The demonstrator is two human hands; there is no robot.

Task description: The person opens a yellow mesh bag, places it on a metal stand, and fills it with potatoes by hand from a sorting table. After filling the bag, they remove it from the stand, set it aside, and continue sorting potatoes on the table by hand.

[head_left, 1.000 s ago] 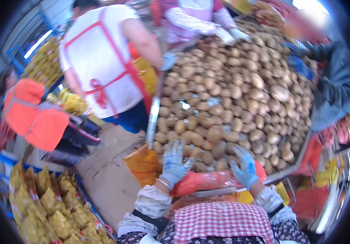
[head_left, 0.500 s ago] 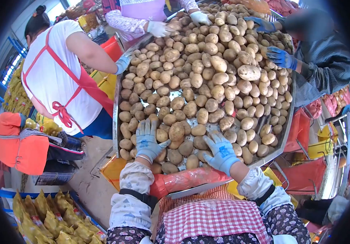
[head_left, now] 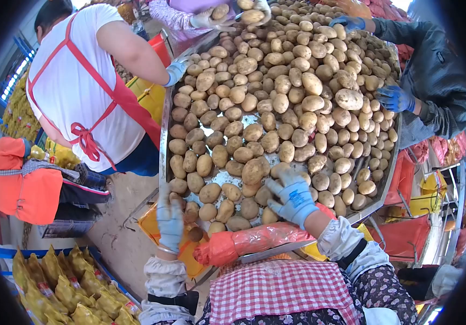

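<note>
Potatoes (head_left: pixel 254 170) cover a metal-rimmed sorting table (head_left: pixel 163 127), with bits of its light surface showing between them. My left hand (head_left: pixel 169 222), in a pale blue glove and blurred, is held edge-on with straight fingers at the table's near left corner. Just right of it, a small dark potato (head_left: pixel 195 234) is over a yellow container (head_left: pixel 187 257) below the rim. My right hand (head_left: pixel 293 199), gloved alike, rests over potatoes at the near edge with its fingers apart; the fingertips are blurred. A red plastic-wrapped roll (head_left: pixel 260 238) lies along the edge between my hands.
A person in a red apron (head_left: pixel 95 92) stands at left. Across the table, another person's gloved hands hold potatoes (head_left: pixel 252 16). At right, a person's blue-gloved hand (head_left: pixel 396 99) touches the pile. Yellow mesh bags (head_left: pixel 76 281) fill a blue-framed crate at lower left.
My left hand has swung left and down from the potatoes to the corner, and several potatoes there shifted. The right hand moved slightly. The person opposite has lifted potatoes.
</note>
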